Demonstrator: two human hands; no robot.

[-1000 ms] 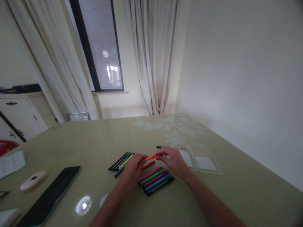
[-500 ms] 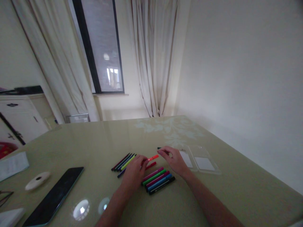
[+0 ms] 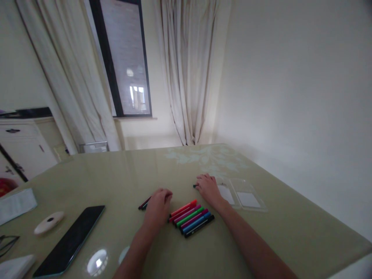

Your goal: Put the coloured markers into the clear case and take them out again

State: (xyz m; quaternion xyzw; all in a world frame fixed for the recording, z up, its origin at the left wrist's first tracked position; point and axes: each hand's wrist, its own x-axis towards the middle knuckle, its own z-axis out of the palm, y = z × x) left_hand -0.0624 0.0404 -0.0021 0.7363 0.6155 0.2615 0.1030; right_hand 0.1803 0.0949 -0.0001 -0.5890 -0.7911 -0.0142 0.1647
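Observation:
Six or so felt-tip markers is more than I can fix, so several capped markers (image 3: 192,221) lie in a slanted row in front of me, orange at the far end and black nearest. My left hand (image 3: 157,205) is left of this row, its fingers curled together over a second group of dark markers (image 3: 144,203). Most of that group is hidden, and so is anything in those fingers. Palm down, my right hand (image 3: 208,189) rests beyond the row with its fingers somewhat apart. A small dark tip (image 3: 195,186) shows beside its fingertips; the remainder is covered.
An opened clear plastic case (image 3: 252,190) with white inserts lies just right of my right hand. To the left are a black tablet or phone (image 3: 71,242), a white oval object (image 3: 49,223) and a pale packet (image 3: 17,205). A wall borders the table's right side.
The orange marker has left my left hand and now lies at the row's far end. My left hand has shifted left over the other markers. My right hand has moved slightly away from me.

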